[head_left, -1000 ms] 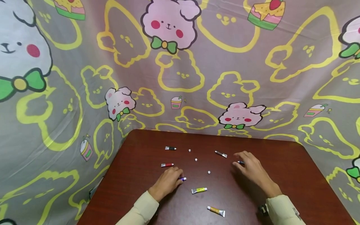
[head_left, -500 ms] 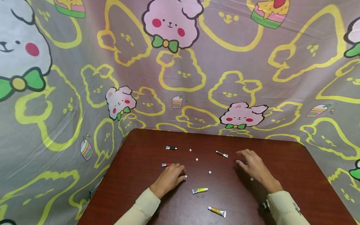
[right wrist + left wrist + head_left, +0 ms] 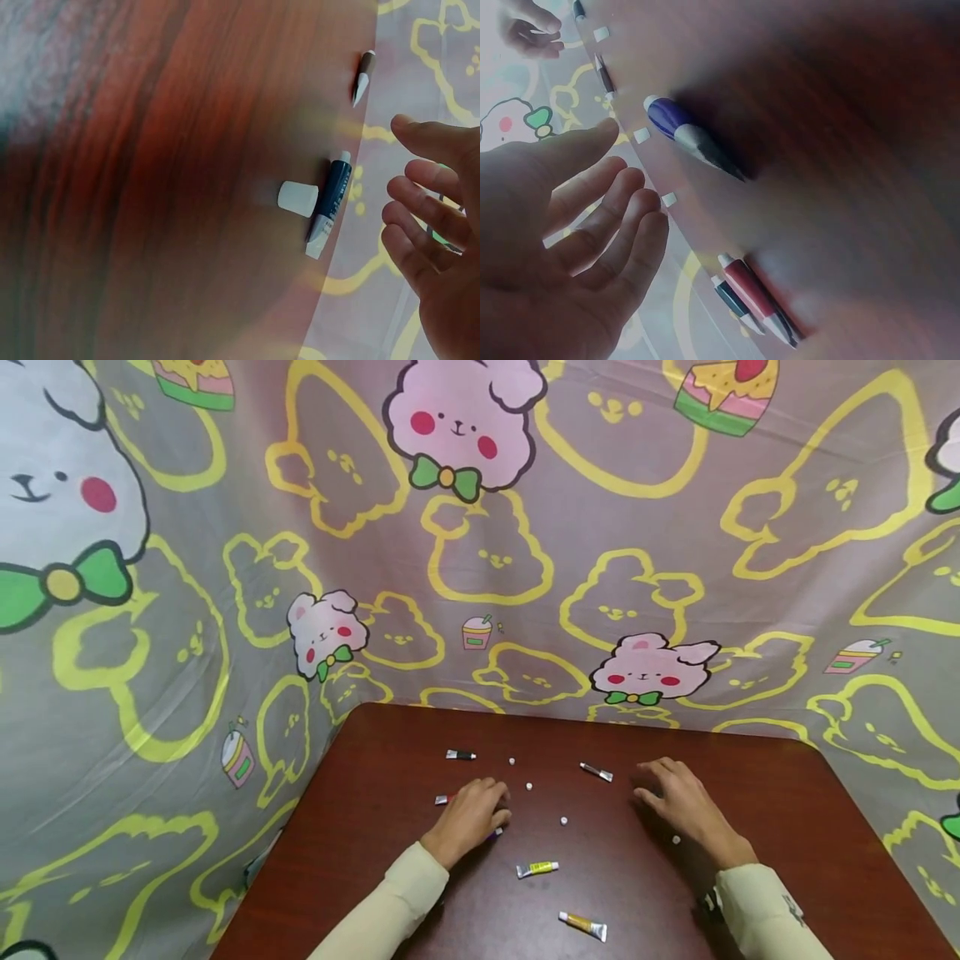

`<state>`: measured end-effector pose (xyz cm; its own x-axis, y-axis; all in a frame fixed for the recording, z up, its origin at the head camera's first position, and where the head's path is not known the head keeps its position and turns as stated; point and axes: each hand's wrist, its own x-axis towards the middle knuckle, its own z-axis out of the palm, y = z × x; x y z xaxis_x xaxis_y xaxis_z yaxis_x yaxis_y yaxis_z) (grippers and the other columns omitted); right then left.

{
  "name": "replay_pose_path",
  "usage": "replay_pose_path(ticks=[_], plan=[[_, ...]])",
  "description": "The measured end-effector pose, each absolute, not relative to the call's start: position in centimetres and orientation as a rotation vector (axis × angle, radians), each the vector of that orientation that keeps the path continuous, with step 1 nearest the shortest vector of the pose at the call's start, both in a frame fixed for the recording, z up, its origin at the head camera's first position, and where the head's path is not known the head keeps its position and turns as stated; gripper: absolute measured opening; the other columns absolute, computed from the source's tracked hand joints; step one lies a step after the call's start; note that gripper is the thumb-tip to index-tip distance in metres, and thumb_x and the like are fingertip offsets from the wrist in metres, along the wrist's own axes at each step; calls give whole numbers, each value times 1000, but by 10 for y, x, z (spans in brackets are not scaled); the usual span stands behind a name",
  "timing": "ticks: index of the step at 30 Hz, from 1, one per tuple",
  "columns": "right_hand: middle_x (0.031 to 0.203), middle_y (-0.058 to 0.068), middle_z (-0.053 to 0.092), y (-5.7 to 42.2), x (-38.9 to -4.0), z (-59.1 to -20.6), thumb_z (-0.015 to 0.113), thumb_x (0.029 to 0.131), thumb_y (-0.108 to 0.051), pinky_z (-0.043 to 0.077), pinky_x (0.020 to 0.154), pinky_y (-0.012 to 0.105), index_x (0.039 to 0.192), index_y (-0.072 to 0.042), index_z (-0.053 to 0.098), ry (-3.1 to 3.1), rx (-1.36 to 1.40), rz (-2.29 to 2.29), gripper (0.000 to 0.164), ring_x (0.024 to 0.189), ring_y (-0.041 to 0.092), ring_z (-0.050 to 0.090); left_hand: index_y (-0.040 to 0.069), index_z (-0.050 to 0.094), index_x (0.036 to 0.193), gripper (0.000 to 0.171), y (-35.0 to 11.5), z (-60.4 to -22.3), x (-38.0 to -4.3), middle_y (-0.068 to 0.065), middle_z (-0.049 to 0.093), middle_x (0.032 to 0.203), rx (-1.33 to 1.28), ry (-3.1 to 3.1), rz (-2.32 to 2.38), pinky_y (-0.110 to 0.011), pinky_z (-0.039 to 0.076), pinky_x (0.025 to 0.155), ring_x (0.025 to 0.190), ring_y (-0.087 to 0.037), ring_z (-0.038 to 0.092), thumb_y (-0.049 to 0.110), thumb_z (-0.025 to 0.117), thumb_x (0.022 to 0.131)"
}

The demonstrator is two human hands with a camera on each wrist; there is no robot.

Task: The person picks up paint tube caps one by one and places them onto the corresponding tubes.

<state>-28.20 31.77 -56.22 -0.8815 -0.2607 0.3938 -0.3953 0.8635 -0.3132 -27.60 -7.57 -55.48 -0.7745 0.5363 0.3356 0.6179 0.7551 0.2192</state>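
My left hand (image 3: 468, 818) hovers over the left part of the table, fingers loosely bent and holding nothing. In the left wrist view a purple paint tube (image 3: 676, 124) lies apart from the fingers. Beyond it are a red paint tube (image 3: 754, 292), partly covered by the hand in the head view, and a dark green or black one (image 3: 736, 304). On the right, my right hand (image 3: 690, 810) is held above the table with relaxed fingers and nothing in them. Near it the right wrist view shows a dark blue paint tube (image 3: 334, 187) beside a white cap (image 3: 298, 198).
A yellow paint tube (image 3: 538, 868) and an ochre one (image 3: 582, 926) lie toward the near side of the brown table (image 3: 622, 860). A brown tube (image 3: 596, 772) lies farther back. More small white caps (image 3: 564, 820) are scattered in the middle. Patterned cloth (image 3: 517, 543) hangs behind.
My left hand has moved forward and slightly right, off the purple tube and partly over the red one. My right hand has shifted slightly, uncovering a white cap and hiding the blue tube in the head view.
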Motion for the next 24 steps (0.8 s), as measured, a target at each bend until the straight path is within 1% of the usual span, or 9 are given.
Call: replay_pose_path(ticks=[6,12,15,18,24], plan=[[116,21,73,324,-284,-562,90,89,-15,55,96,65,124,3,74,-2687,515,525,42,112,47,66,10,75,106,21,-66,-555,-284,-1,69,94,-871,-2721,-480,-35,58,78,86,-19,65,22,87,94],[118,21,73,327,-285,-560,90,89,-17,53,99,66,124,4,75,-2738,509,540,43,114,48,65,9,75,107,22,-57,-554,-292,-3,70,96,-840,-2723,-490,-38,60,76,89,-23,68,20,88,92],[120,22,73,328,-284,-561,89,90,-18,52,101,67,125,3,75,-2781,492,552,43,116,49,64,9,75,107,22,-51,-554,-295,-4,71,98,-827,-2731,-467,-39,60,76,90,-25,69,21,87,93],[121,23,73,330,-284,-563,89,90,-20,51,101,68,124,4,75,-2814,489,552,44,117,50,63,10,75,105,22,-46,-553,-298,-4,70,96,-819,-2729,-415,-38,60,74,88,-24,69,21,88,92],[117,21,73,330,-287,-564,89,90,-18,53,100,65,120,3,76,-2803,537,527,39,113,47,66,11,74,102,23,-40,-556,-305,-4,70,95,-803,-2725,-340,-36,59,74,87,-23,69,22,90,90]])
